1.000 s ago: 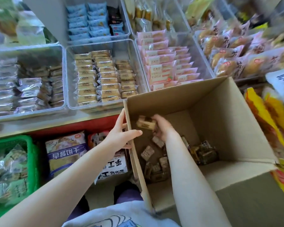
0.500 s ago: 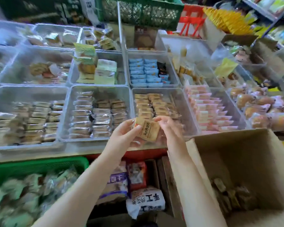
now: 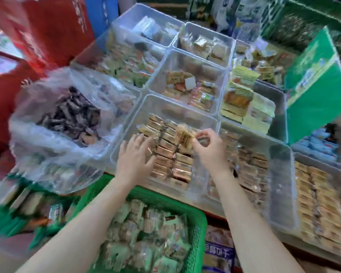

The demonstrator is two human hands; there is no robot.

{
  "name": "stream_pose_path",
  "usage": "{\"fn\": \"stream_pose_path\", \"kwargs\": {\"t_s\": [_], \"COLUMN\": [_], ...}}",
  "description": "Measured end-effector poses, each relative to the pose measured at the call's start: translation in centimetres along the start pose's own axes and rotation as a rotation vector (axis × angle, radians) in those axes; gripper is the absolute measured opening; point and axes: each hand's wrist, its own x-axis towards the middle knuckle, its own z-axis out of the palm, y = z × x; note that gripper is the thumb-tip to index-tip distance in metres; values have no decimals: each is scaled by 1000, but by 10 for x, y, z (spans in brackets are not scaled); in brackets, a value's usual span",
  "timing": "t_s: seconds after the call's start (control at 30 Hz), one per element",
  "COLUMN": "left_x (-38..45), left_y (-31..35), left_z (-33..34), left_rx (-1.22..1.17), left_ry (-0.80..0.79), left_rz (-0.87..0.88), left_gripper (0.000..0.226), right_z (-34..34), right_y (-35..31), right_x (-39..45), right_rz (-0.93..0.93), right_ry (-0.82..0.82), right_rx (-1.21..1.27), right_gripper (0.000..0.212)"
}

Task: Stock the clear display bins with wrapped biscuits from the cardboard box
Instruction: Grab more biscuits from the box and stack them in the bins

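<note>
We see one view only, from head height, tilted forward and down, close over the bins (image 3: 177, 107).

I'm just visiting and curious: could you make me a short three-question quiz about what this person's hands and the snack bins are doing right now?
1. True or false: the right hand holds a wrapped biscuit above the clear bin.
2. What is the left hand doing? A) gripping a packet B) lying open and flat on the rows of biscuits C) resting in the green basket
3. Fill in: left of that bin sits a clear ____ bag of dark-wrapped sweets.

Key
1. True; it is pinched in the fingertips.
2. B.
3. plastic.
</note>
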Motion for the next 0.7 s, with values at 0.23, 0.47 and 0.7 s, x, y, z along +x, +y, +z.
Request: {"fn": "stream_pose_path", "kwargs": {"t_s": [0.23, 0.47, 0.7], "left_x": [5, 7, 7], "left_y": [-19, -20, -19], "left_z": [12, 16, 13], "left_rx": [95, 97, 98], "left_ry": [-69, -82, -114], "left_rz": [48, 30, 5], "left_gripper": [68, 69, 69], "right_z": [102, 141, 135], "right_y": [-12, -14, -7], "right_x": [67, 88, 75], "right_rz": [-40, 37, 55], "right_ry": [-134, -387, -461], "right_rx": [-308, -317, -244], "right_gripper": [38, 37, 44]}}
